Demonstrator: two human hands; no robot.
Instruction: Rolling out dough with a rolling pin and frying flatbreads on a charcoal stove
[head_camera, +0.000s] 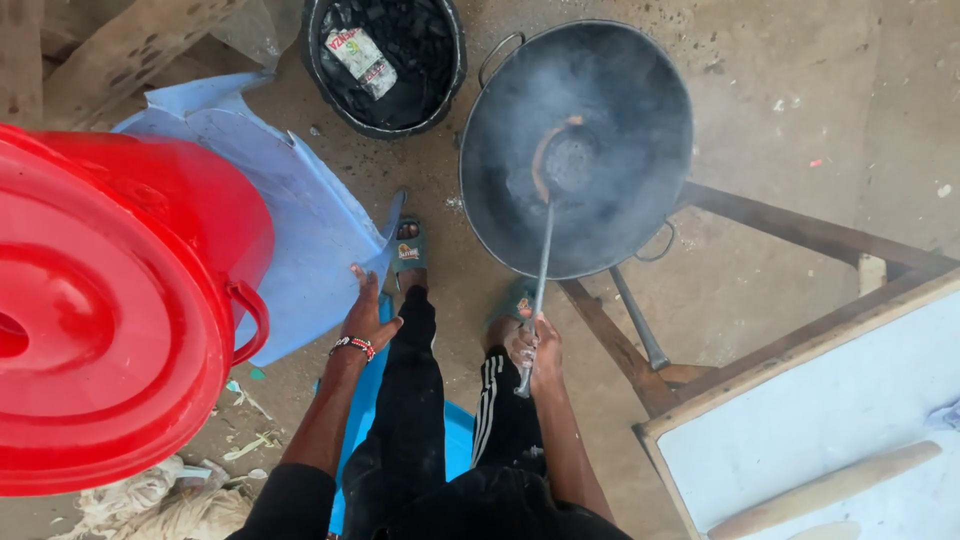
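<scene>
My right hand (533, 350) grips the long metal handle of a skimmer ladle (566, 160), whose round head rests in the middle of a big black wok (620, 90). Smoke or steam hangs over the wok. My left hand (366, 312), a beaded band at its wrist, rests flat with fingers spread on the edge of a light blue plastic sheet (290, 210) beside my left knee. I sit on a blue stool (458, 430), legs in black trousers, feet in sandals near the wok.
A large red lidded tub (110, 290) stands at the left. A black basin of charcoal (385, 60) sits at the top. A white-topped wooden table (830, 400) with a rolling pin (825, 488) is at the right, over bare ground.
</scene>
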